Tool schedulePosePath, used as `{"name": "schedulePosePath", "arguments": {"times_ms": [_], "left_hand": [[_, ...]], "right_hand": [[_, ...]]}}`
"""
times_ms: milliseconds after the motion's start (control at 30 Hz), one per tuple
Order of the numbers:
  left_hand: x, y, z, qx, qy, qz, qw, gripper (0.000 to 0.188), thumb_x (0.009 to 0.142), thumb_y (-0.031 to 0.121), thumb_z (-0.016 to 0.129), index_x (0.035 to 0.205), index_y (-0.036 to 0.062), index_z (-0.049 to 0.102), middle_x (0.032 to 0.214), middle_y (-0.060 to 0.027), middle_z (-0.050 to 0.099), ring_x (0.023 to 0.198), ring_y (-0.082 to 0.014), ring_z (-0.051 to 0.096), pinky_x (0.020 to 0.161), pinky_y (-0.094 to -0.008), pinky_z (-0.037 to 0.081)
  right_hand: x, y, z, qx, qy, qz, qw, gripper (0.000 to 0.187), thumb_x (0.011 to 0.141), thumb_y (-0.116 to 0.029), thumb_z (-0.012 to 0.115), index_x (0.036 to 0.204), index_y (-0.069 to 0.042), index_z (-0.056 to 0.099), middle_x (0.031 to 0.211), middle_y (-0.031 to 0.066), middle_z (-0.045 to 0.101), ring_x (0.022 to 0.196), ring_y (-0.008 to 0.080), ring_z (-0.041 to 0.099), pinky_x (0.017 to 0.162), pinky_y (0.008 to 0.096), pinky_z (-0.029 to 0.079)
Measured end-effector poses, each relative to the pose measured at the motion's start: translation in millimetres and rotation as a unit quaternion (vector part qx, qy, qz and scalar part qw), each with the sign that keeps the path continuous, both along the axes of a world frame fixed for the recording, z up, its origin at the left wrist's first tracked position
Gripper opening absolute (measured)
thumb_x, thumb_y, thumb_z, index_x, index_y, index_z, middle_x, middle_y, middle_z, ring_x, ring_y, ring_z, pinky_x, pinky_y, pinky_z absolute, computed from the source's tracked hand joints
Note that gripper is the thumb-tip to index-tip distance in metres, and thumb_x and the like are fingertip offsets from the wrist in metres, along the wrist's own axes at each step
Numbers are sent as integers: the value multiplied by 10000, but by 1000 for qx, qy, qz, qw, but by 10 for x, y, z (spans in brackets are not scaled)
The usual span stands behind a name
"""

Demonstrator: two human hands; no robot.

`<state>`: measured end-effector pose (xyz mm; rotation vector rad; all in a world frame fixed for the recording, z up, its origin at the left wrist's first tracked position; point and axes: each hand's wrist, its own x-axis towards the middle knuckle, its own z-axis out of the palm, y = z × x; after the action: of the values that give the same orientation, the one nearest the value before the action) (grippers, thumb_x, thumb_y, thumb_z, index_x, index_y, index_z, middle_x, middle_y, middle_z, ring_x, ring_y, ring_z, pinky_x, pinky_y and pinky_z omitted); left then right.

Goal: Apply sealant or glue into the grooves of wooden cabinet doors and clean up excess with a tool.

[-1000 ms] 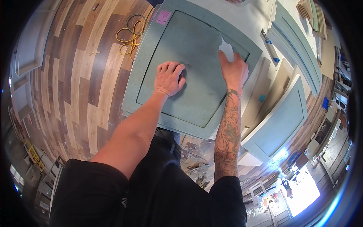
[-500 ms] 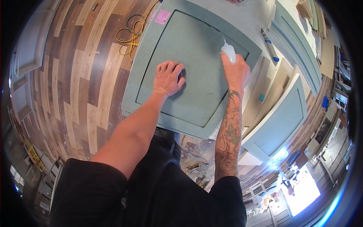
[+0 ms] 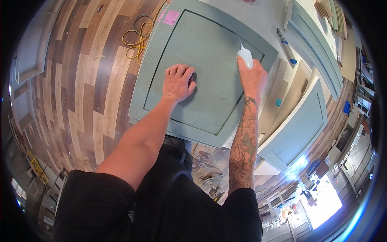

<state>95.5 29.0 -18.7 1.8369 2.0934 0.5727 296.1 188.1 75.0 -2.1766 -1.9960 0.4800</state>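
Note:
In front of me lies a grey-green cabinet door (image 3: 197,80) with a recessed centre panel edged by a dark groove. My right hand (image 3: 253,78) is wrapped round a white squeeze bottle (image 3: 245,58). The bottle's thin nozzle points away from me, its tip close to the groove at the door's far right; whether it touches is too small to tell. On the middle left of the recessed panel rests my left hand (image 3: 178,82), fingers curled under and thumb toward the right. Nothing shows in it.
A pink label (image 3: 171,17) sits on the door's far left corner. Right of the door lie a blue-handled tool (image 3: 287,47), board strips and another grey-green door (image 3: 298,125). A yellow cord (image 3: 141,38) is on the wood-plank floor to the left.
The squeeze bottle has shifted slightly right and toward me in my right hand, its tip moving along the groove. My left hand stays on the panel, nearly unmoved.

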Motion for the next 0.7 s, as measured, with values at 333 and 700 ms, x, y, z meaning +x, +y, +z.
{"name": "schedulePosePath", "arguments": {"times_ms": [333, 700], "left_hand": [[-7, 0, 15, 5, -3, 1, 1000, 406, 784, 238, 697, 1177, 226, 597, 1189, 0, 572, 1223, -246, 491, 1048, -426, 363], [-10, 8, 27, 27, -8, -2, 1000, 415, 765, 181, 682, 1171, 194, 601, 1180, -38, 568, 1187, -284, 504, 1022, -448, 378]], "right_hand": [[36, -11, 31, -18, -15, -9, 1000, 550, 827, -570, 700, 918, -27, 718, 892, 227, 738, 858, 423, 710, 759, 506, 540], [93, -34, 52, -22, -19, -27, 999, 546, 827, -566, 706, 939, -32, 728, 918, 221, 744, 883, 419, 715, 774, 507, 545]]}}
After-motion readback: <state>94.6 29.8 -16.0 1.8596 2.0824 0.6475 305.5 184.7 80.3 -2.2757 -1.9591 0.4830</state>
